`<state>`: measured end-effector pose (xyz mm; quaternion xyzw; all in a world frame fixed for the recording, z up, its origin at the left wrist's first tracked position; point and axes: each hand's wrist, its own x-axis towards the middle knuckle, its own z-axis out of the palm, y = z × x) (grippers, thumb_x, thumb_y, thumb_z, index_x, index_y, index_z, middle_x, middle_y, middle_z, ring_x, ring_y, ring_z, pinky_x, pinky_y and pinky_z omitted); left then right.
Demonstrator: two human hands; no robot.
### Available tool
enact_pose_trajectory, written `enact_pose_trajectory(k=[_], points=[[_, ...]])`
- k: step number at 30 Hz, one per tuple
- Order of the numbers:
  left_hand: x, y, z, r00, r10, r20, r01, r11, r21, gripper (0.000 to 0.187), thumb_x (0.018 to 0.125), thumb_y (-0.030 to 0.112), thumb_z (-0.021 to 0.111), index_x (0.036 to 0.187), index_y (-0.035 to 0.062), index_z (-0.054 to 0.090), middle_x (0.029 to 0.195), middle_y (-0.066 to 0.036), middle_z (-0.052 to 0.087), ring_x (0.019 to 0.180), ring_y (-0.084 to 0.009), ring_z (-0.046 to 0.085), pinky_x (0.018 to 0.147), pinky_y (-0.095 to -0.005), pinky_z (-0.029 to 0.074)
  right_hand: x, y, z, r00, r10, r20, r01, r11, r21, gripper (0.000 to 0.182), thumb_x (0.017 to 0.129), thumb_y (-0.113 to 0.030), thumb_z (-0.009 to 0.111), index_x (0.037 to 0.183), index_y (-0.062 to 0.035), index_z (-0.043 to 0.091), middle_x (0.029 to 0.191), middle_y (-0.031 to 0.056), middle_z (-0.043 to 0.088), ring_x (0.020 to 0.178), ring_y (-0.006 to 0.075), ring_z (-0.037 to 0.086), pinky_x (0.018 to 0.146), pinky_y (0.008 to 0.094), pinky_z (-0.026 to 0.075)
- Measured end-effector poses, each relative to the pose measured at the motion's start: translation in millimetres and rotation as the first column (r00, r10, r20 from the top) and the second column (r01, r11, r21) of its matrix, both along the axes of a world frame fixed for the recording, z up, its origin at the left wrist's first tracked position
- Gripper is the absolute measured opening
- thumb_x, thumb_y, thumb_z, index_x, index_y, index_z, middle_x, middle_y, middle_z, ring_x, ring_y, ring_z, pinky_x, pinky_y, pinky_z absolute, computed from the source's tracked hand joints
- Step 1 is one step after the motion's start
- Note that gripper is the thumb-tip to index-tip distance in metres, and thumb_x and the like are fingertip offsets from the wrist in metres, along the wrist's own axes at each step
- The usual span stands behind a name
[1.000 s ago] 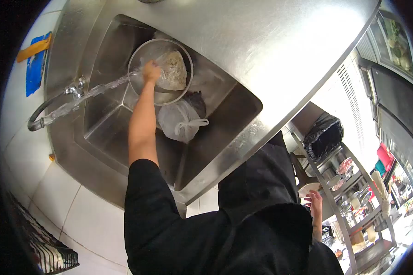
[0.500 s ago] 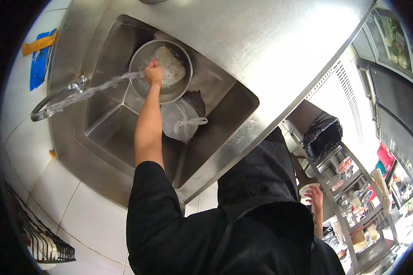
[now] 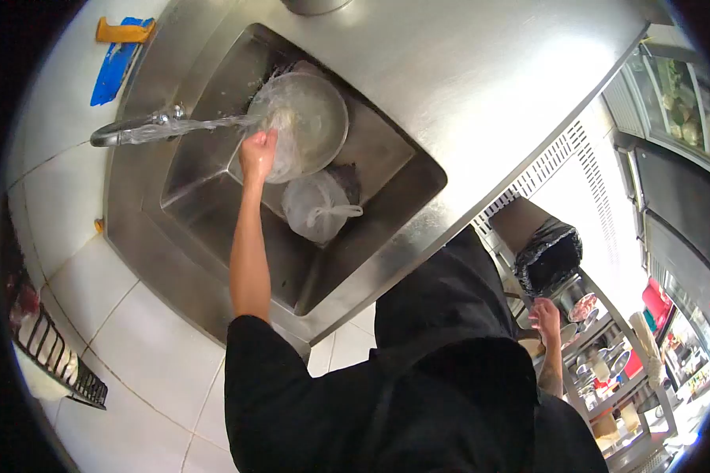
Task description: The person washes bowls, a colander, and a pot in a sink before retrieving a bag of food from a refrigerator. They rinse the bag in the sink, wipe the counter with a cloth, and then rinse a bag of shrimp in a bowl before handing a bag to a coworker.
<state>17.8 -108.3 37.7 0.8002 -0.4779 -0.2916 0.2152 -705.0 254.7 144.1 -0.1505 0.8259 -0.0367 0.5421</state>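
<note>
My left hand [image 3: 258, 155] is closed on a wet, clear plastic bag [image 3: 286, 150] at the near-left side of a round metal bowl [image 3: 328, 126]. The bag's contents are hard to make out. Water from the faucet [image 3: 138, 130] splashes over the bag and bowl. Beside the bowl, a knotted translucent plastic bag [image 3: 314, 206] sits in the steel sink [image 3: 386, 162]. My right hand [image 3: 545, 319] hangs by my side, its fingers apart and loosely bent, with nothing visible in it.
A steel counter [image 3: 450, 71] borders the sink, with a metal container [image 3: 315, 5] at its far edge. A black-lined bin [image 3: 551, 256] and loaded shelves stand to the right. On the left wall are blue tape [image 3: 112, 75] and a black wire basket [image 3: 59, 355].
My left hand has pulled back toward the bowl's near-left rim, drawing the bag with it. Water now spreads over the bag. The whole view has shifted, and my right hand is more bent.
</note>
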Motion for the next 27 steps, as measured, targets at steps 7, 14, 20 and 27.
enact_pose_trajectory(k=[7, 14, 20, 27], points=[[-52.3, 23.2, 103.9, 0.925, -0.245, 0.291, 0.3, 0.94, -0.164, 0.051, 0.083, 0.034, 0.065, 0.055, 0.0007, 0.038, 0.049, -0.012, 0.03, 0.046, -0.0174, 0.026, 0.044, -0.0385, 0.027, 10.6, -82.5, -17.0, 0.987, 0.153, 0.048, -0.145, 0.98, -0.134, 0.031, 0.084, -0.015, 0.049, 0.112, -0.0044, 0.055, 0.086, 0.0045, 0.062, 0.068, 0.0142, 0.064, 0.047, 0.0244, 0.047], [-122.0, 9.2, 180.2, 0.984, -0.166, -0.071, 0.142, 0.952, -0.27, 0.05, 0.085, 0.021, 0.066, 0.056, 0.0037, 0.03, 0.054, 0.003, 0.023, 0.054, -0.0057, 0.023, 0.044, -0.0283, 0.02, 0.6, -122.5, -52.7, 0.981, 0.168, 0.094, -0.14, 0.958, -0.249, 0.029, 0.081, -0.01, 0.048, 0.108, -0.0036, 0.058, 0.084, 0.0049, 0.062, 0.066, 0.0138, 0.064, 0.045, 0.0221, 0.045], [-191.6, -29.1, 223.1, 0.907, -0.037, -0.42, -0.009, 0.994, -0.106, 0.037, 0.085, 0.018, 0.064, 0.059, 0.0073, 0.041, 0.058, 0.007, 0.031, 0.054, -0.0037, 0.027, 0.046, -0.0246, 0.022, -4.2, -135.6, -75.3, 0.96, 0.254, 0.115, -0.215, 0.936, -0.278, 0.028, 0.082, -0.012, 0.048, 0.108, -0.007, 0.058, 0.084, 0.0024, 0.061, 0.067, 0.0116, 0.061, 0.049, 0.0235, 0.045], [-255.8, -99.1, 159.5, 0.839, -0.077, -0.538, 0.052, 0.997, -0.063, 0.027, 0.083, 0.021, 0.066, 0.066, 0.0025, 0.056, 0.06, 0.003, 0.046, 0.053, -0.0069, 0.037, 0.047, -0.0268, 0.03, -12.5, -148.0, -98.4, 0.937, 0.339, 0.09, -0.288, 0.889, -0.356, 0.026, 0.081, -0.012, 0.051, 0.106, -0.0077, 0.059, 0.082, 0.0017, 0.061, 0.065, 0.0107, 0.06, 0.049, 0.0234, 0.044]])
